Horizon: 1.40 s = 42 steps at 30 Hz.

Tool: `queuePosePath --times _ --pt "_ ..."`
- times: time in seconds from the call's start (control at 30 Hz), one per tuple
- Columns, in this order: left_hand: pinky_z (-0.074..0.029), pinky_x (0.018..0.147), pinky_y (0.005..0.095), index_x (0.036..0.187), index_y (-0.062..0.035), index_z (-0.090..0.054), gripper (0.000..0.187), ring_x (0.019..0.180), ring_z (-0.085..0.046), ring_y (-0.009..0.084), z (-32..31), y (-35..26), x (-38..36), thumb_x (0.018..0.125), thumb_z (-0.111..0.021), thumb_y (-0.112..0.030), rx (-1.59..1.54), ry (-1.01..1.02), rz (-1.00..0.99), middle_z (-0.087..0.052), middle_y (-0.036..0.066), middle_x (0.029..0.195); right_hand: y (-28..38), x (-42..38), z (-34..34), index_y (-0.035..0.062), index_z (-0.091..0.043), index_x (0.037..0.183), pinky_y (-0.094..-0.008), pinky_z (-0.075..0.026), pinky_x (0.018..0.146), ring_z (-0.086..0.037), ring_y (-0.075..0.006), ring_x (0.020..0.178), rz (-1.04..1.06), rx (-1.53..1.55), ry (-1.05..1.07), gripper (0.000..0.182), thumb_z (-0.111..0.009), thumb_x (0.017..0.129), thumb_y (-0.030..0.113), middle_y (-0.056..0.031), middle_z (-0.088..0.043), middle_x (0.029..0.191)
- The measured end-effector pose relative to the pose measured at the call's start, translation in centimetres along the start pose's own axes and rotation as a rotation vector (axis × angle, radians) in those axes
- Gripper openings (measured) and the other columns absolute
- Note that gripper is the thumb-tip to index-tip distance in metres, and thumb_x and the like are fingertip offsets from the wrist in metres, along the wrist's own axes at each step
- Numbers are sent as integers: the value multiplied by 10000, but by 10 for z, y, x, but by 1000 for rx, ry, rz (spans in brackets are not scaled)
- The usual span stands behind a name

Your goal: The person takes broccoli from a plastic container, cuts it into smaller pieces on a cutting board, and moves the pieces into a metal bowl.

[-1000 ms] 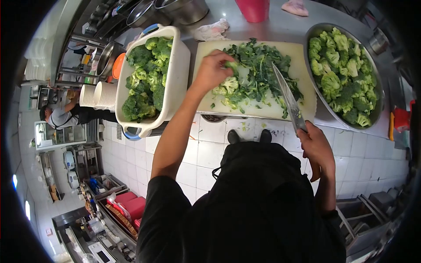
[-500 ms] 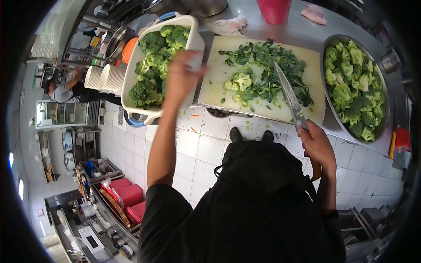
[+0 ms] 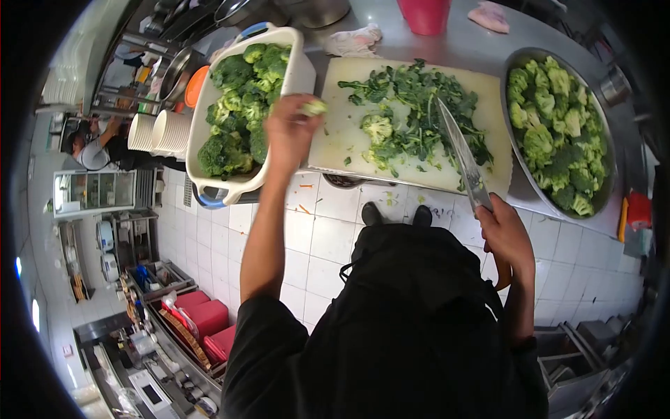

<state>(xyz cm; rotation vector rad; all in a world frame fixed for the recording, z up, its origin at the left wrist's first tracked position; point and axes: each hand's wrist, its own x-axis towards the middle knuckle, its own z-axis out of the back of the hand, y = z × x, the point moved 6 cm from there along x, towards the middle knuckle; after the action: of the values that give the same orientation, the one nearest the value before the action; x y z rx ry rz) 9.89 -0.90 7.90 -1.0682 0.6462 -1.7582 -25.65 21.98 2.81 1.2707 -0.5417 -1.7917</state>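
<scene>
My left hand (image 3: 289, 133) is closed on a piece of broccoli (image 3: 315, 107), its pale green end sticking out past my fingers. This hand is between the white tub (image 3: 307, 63), heaped with broccoli heads (image 3: 227, 153), and the cutting board (image 3: 331, 143). On the board lie a pile of chopped broccoli leaves (image 3: 436, 94) and a pale floret (image 3: 377, 128). My right hand (image 3: 504, 229) grips a large knife (image 3: 462, 153) by its handle, the blade slanting over the leaves. Right of the board, a metal bowl (image 3: 513, 133) holds cut florets (image 3: 558, 133).
A white cloth (image 3: 354, 42) and a red bucket (image 3: 424, 15) are behind the board. Stacked white containers (image 3: 167, 131) stand left of the tub. Another person (image 3: 98, 150) is at the far left. Scraps lie on the tiled floor (image 3: 335, 237).
My left hand has moved from over the tub's edge towards the board, and a broccoli piece now shows in its fingers. The knife hand stays nearly still. The view has shifted slightly.
</scene>
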Motion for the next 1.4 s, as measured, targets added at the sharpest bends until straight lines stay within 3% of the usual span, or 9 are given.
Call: queuePosePath --times 0.07,0.13,0.2,0.33,0.5,0.6,0.8,1.03,1.4 --pt "-583 776 278 1134 -58 -692 397 991 -653 179 43 2 24 773 -775 86 117 -147 -97 -648 92 1143 -2 -1 2 -23 -551 1008 -380 -485 488 -585 -222 505 -19 -9 -13 245 -553 1008 222 -121 -565 676" --pt "-525 915 402 1178 -62 -693 450 1046 -631 315 61 -49 30 748 -811 -1 652 -392 -287 -645 124 1162 0 -2 0 -37 -556 1021 -405 -498 516 -616 -259 512 -35 -13 -11 258 -554 1002 221 -157 -593 693" --pt "-491 1000 433 1191 -65 -692 458 1120 -616 340 52 -49 37 752 -819 -39 571 -305 -221 -648 136 1215 5 -3 0 -35 -558 1020 -411 -501 528 -623 -266 519 -50 -17 0 259 -548 1002 223 -161 -603 702" --pt "-464 1082 411 1250 -69 -679 500 1266 -571 340 -60 -27 9 763 -788 -49 296 362 -157 -628 152 1345 3 0 -5 -32 -567 1039 -418 -505 546 -636 -268 537 -55 -58 18 274 -539 1006 239 -163 -614 715" --pt "-503 1049 387 1397 -143 -619 693 1221 -591 334 -129 17 -14 732 -752 -1 428 650 -231 -597 145 1377 8 -7 -6 -32 -579 1070 -428 -510 571 -650 -278 564 -75 -54 18 290 -536 1006 248 -173 -645 751" --pt "-524 1022 368 1402 -113 -610 677 1185 -608 283 -122 16 -7 753 -771 -4 369 656 -28 -615 141 1287 5 -9 -5 -30 -584 1078 -440 -513 593 -650 -300 575 -77 -75 19 292 -535 1004 249 -193 -670 797" --pt "-533 840 286 1327 -22 -653 670 989 -632 196 -80 49 13 701 -887 -56 -392 265 450 -608 122 1171 -3 -7 -8 -24 -588 1077 -460 -509 634 -666 -329 637 -26 -70 26 288 -535 1002 249 -213 -674 815" --pt "-537 965 390 1341 -27 -631 622 1076 -667 327 -55 32 -17 754 -835 -48 576 194 -78 -662 175 1220 15 1 -25 3 -585 1037 -537 -495 762 -662 -470 838 201 -205 72 266 -541 993 262 -270 -679 859" --pt "-515 1008 430 1290 -6 -654 501 1154 -620 404 -56 53 -49 791 -698 -29 346 320 76 -634 209 1268 48 9 -64 11 -589 1019 -585 -487 818 -651 -495 887 275 -436 235 238 -510 986 233 -282 -682 877"
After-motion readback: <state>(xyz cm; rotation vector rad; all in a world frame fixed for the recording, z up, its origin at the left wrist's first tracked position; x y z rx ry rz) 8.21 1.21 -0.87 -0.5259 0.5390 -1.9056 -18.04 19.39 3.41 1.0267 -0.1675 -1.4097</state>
